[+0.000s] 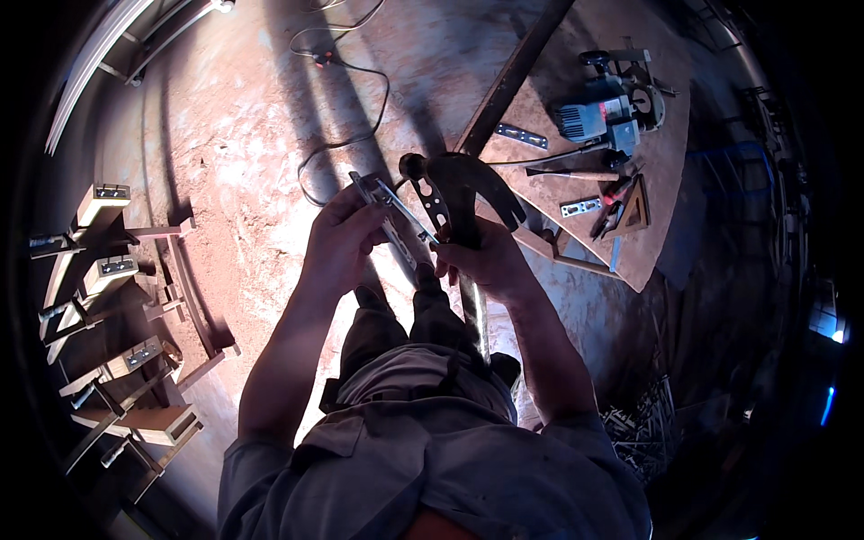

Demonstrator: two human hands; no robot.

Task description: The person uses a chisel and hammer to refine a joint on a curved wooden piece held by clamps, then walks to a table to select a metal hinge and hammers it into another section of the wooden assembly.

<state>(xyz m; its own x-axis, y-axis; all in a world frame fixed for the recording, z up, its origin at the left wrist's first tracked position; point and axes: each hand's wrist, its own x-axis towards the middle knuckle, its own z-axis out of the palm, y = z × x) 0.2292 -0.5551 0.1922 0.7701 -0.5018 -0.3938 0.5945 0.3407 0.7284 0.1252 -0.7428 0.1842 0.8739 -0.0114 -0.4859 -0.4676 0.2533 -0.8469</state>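
In front of my body both hands are raised close together. My left hand (346, 234) is closed on a narrow metal plate (396, 236) that slants down toward my right hand. My right hand (490, 261) grips a claw hammer (459, 175) near its head, the claw curving to the right. Between the hands a perforated metal plate (428, 200) hangs beside the hammer, its near end by my right fingers. Whether one hand or both support it I cannot tell. My fingertips are partly in shadow.
At right, a wooden worktop (540, 180) carries a blue-grey router (598, 117), a chisel (576, 175), two slotted metal plates (580, 207) and a triangular square (635, 211). Clamped wooden pieces (108, 270) stand at left. A cable (382, 99) trails over the dusty floor.
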